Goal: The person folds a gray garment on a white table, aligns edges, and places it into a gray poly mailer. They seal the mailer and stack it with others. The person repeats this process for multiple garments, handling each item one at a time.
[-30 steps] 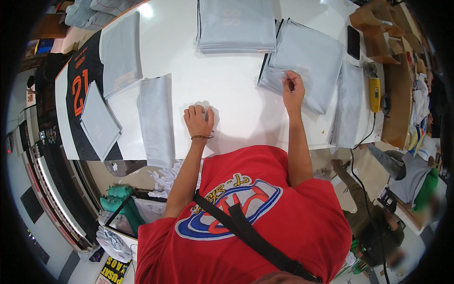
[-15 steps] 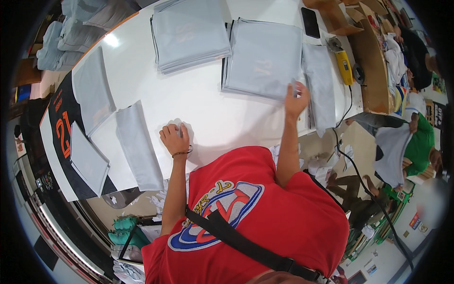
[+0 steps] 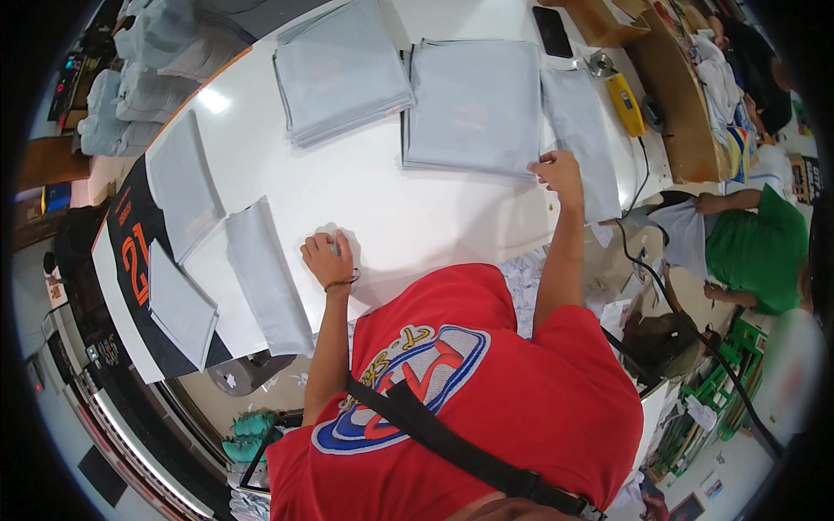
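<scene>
My right hand (image 3: 558, 176) is at the near right corner of a neat stack of light grey cloth panels (image 3: 473, 100), its thumb and fingers pinched on that corner. How many layers it grips is too small to tell. My left hand (image 3: 328, 259) rests on the white table (image 3: 365, 187) near its front edge, fingers loosely bent and a little apart, with nothing in them. Left of the gripped stack lies a second grey stack (image 3: 343, 74). Beside my left hand is a long folded grey piece (image 3: 268, 278); another long grey piece (image 3: 582, 143) lies beyond my right hand.
At the table's left end, grey pieces (image 3: 184, 308) lie over a black jersey (image 3: 136, 213) with orange print. A phone (image 3: 552, 32), a yellow corded cutter (image 3: 625, 104) and a cardboard box (image 3: 686, 104) stand along the right. A person in green (image 3: 756, 247) holds grey cloth nearby.
My right hand has closed on the near right corner of the right stack, where its fingers were looser before. My left hand stays on the table. The view has shifted slightly.
</scene>
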Action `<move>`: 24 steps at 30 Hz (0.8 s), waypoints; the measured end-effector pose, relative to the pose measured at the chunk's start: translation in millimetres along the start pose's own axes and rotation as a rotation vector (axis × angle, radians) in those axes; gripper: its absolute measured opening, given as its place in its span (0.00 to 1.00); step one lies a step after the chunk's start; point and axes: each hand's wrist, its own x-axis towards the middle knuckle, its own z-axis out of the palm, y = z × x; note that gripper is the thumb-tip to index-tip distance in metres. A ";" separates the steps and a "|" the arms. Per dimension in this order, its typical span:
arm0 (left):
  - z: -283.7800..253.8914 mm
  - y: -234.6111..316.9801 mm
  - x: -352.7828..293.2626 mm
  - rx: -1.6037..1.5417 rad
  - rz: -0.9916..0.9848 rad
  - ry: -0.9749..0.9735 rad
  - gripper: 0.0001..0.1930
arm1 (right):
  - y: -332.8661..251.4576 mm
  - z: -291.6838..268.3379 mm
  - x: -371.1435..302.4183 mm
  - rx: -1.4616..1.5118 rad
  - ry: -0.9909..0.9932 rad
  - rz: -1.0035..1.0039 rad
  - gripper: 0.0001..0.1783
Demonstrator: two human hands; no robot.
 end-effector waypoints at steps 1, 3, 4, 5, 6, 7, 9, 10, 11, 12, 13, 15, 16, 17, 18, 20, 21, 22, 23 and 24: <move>1.4 -0.5 0.7 -0.001 0.010 0.006 0.11 | -3.0 -3.7 2.5 -0.026 -0.022 0.013 0.18; 1.2 -1.9 1.9 -0.005 0.026 0.010 0.11 | -5.4 -5.5 5.5 0.038 -0.039 -0.025 0.17; 0.1 -3.8 3.1 -0.004 0.029 0.012 0.11 | -7.8 -3.8 8.6 0.132 -0.040 -0.082 0.17; 1.2 -2.8 2.1 -0.009 0.031 0.011 0.11 | -7.0 -5.7 9.6 0.220 -0.037 -0.135 0.17; 1.8 -2.1 0.8 -0.001 0.022 0.009 0.11 | -18.1 -8.4 3.2 0.364 -0.044 -0.133 0.16; 1.7 -2.2 -0.1 0.007 0.013 0.008 0.11 | -31.6 -9.4 -2.5 0.509 -0.050 -0.131 0.16; 0.7 -2.5 -0.4 0.007 0.003 0.014 0.11 | -38.7 -10.7 -6.1 0.607 -0.027 -0.095 0.16; 2.0 -0.8 -0.9 -0.005 0.001 0.019 0.11 | -30.5 -11.9 -2.8 0.557 0.006 -0.060 0.16; 2.4 -1.2 -0.4 -0.015 -0.003 0.029 0.11 | -24.0 -10.7 1.0 0.508 0.036 -0.029 0.17; 2.7 -1.3 0.0 -0.019 0.000 0.028 0.11 | -15.4 -8.1 3.8 0.436 0.035 -0.013 0.17; 3.0 -1.6 0.6 -0.024 0.002 0.028 0.11 | -5.1 -4.7 4.4 0.363 0.035 0.001 0.16; 1.6 -2.1 -0.5 -0.024 0.010 0.027 0.11 | 3.5 3.0 -1.5 0.254 0.039 0.025 0.15; 1.3 -2.6 0.2 -0.021 0.019 0.030 0.11 | 6.9 7.0 -3.9 0.220 0.046 0.032 0.15; 0.3 -2.0 1.0 -0.019 0.031 0.028 0.11 | 9.5 9.8 -6.4 0.186 0.054 0.044 0.15; -0.6 -0.8 1.2 -0.021 0.023 0.028 0.11 | 11.6 11.8 -6.5 0.221 0.048 0.032 0.15; -1.4 -0.6 0.3 -0.020 0.007 0.032 0.11 | 9.8 16.4 -8.6 0.296 0.031 0.004 0.14; -0.9 -1.3 -0.4 -0.016 0.016 0.039 0.11 | 5.7 16.5 -9.9 0.249 0.040 0.005 0.13; 0.2 -1.3 -1.5 -0.012 0.025 0.047 0.11 | 1.0 13.9 -10.7 0.202 0.049 0.006 0.13; 0.8 -1.7 -0.6 -0.009 0.039 0.055 0.11 | -4.9 12.0 -12.4 0.157 0.062 0.008 0.12; 0.7 -2.5 -0.3 -0.007 0.036 0.050 0.11 | -7.2 12.5 -11.3 0.166 0.025 0.015 0.13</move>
